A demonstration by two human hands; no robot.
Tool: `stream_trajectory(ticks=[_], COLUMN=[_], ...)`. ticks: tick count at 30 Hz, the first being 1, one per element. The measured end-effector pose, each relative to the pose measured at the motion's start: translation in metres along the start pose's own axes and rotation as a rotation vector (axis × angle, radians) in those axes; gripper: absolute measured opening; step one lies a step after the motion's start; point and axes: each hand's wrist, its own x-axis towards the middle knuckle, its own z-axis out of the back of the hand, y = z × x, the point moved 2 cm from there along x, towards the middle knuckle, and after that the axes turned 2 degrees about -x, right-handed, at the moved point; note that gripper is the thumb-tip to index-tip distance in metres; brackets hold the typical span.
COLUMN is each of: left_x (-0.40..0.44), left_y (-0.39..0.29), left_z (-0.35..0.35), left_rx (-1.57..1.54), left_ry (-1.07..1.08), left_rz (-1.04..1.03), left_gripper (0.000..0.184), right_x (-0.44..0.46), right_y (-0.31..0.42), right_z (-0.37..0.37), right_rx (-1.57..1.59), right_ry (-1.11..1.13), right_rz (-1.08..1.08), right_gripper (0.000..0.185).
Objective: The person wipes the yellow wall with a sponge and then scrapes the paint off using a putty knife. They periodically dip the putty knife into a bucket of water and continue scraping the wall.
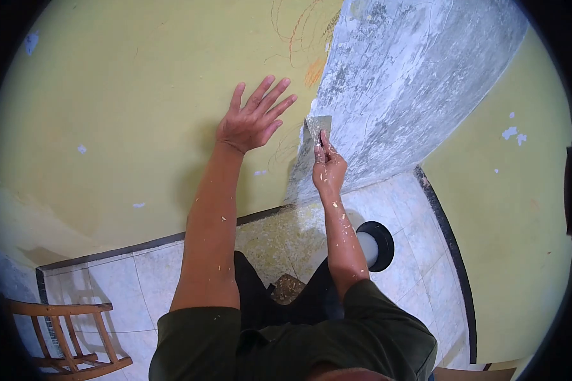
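A scraper (pixel 318 127) with a flat metal blade is gripped in my right hand (pixel 329 168), its blade against the wall where the yellow-green paint (pixel 171 114) meets the bare grey-white strip (pixel 394 82). My left hand (pixel 254 116) has its fingers spread over the painted wall, left of the blade, and holds nothing. Paint flakes stick to both forearms. Orange scribbles mark the paint above my hands.
Flakes lie on the tiled floor (pixel 400 228) below the wall. A black-rimmed round container (pixel 382 246) stands right of my right forearm. At the lower left is a wooden chair (pixel 63 310). Dark skirting (pixel 127 246) runs along the wall base.
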Motion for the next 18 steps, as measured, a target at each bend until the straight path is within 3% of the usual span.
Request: stream_trajectory(ticks=[1,4,8,10,14,16,18], left_x=[0.002,-0.001,-0.001,0.0,-0.001,-0.001,-0.002], left_y=[0.003,-0.003,0.0,0.0,0.0,0.0,0.0], left_z=[-0.001,-0.001,0.001,0.001,-0.001,0.0,0.0], left_rx=[0.005,-0.054,-0.013,-0.043,-0.042,-0.045,-0.042], left_ry=[-0.004,0.014,0.017,0.012,-0.007,0.003,0.0], left_rz=[-0.002,0.012,0.014,0.014,0.008,0.013,0.006], left_gripper=[0.067,0.068,0.069,0.068,0.067,0.067,0.066], right_x=[0.004,0.001,0.003,0.007,0.035,0.047,0.051], right_y=[0.0,-0.007,0.008,0.007,0.043,0.063,0.064], right_z=[-0.002,0.001,0.0,0.002,0.011,0.017,0.02], right_rx=[0.05,-0.027,0.085,0.138,-0.062,-0.052,0.056], right_ry=[-0.038,-0.046,-0.122,-0.2,-0.154,-0.094,-0.141], right_rz=[0.117,0.135,0.045,0.251,0.239,0.156,0.246], right_gripper=[0.039,0.039,0.037,0.037,0.036,0.036,0.036])
